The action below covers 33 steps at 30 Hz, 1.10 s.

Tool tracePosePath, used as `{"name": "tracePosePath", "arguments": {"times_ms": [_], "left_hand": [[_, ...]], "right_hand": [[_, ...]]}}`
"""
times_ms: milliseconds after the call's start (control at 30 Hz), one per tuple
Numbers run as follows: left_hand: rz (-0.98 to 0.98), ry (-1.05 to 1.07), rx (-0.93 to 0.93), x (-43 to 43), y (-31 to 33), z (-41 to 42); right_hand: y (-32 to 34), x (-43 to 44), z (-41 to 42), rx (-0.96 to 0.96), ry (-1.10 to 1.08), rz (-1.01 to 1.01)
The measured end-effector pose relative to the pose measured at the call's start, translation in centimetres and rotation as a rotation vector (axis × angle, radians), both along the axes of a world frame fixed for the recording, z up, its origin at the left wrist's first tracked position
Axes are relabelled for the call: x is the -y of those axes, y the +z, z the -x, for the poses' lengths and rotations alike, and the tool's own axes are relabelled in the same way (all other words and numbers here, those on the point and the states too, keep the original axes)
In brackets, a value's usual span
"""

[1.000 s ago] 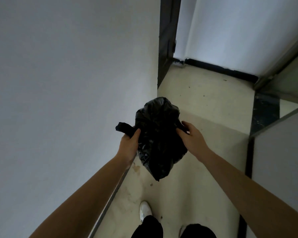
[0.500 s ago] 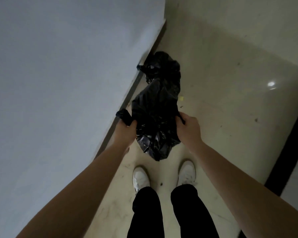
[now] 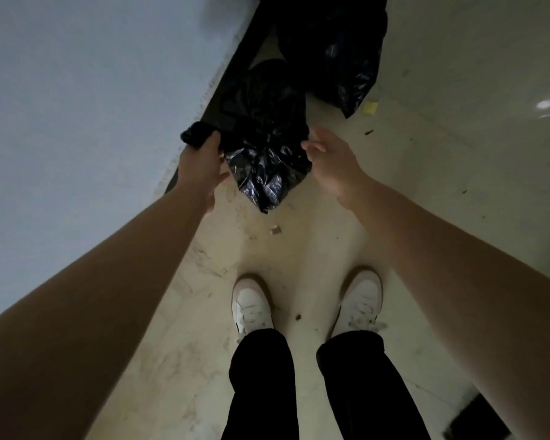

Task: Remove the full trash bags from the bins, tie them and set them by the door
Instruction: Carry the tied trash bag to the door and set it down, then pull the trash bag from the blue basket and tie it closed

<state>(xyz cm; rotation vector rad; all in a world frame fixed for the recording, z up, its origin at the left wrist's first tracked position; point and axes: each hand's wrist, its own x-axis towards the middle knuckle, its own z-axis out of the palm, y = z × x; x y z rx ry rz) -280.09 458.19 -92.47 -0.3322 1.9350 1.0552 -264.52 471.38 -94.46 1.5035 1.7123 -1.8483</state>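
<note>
A small black trash bag (image 3: pixel 264 154) hangs low over the pale floor, close to the wall's dark baseboard. My left hand (image 3: pixel 200 168) holds a black ear of that bag at its left side; the fingers are hidden behind the hand. Just right of the bag, my right hand (image 3: pixel 334 160) has relaxed fingers and holds nothing. A second, larger black trash bag (image 3: pixel 337 52) lies on the floor just beyond, against the same wall.
A white wall (image 3: pixel 86 106) with a dark baseboard (image 3: pixel 235 68) runs along the left. My white shoes (image 3: pixel 251 308) stand below the bag. A yellow scrap (image 3: pixel 371 107) and small debris (image 3: pixel 275 230) lie on the floor. A dark object (image 3: pixel 478 419) sits at the bottom right.
The view tilted down from the doorway to the floor. The held bag came down beside the other bag, and my right hand let go of it.
</note>
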Motion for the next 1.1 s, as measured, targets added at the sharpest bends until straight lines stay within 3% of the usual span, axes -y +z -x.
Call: {"name": "tracePosePath", "arguments": {"times_ms": [200,400,600,733,900,1000,1100], "left_hand": [[0.102,-0.241,-0.273,0.8,4.0,-1.2],[0.097,-0.671,-0.677,-2.5,17.1,0.7],[-0.122,-0.85,-1.14,-10.0,41.7,3.9],[-0.256,-0.789,-1.426,-13.7,62.7,4.1],[-0.366,-0.65,-1.655,-13.4,84.4,1.7],[-0.421,-0.574,-1.823,-10.0,93.3,-0.2],[-0.355,-0.541,-2.019,-5.2,98.9,-1.2]], "right_hand": [[4.1,0.4,-1.0,0.041,0.098,-0.067],[17.2,-3.7,-0.7,0.038,0.212,-0.411],[41.5,-10.6,1.6,-0.042,0.205,-0.81],[62.1,-14.2,1.3,-0.136,0.108,-1.048],[83.7,-13.3,-1.1,-0.31,-0.057,-1.375],[93.0,-10.5,-2.5,-0.395,-0.082,-1.51],[99.1,-7.6,-2.5,-0.487,-0.023,-1.619]]}}
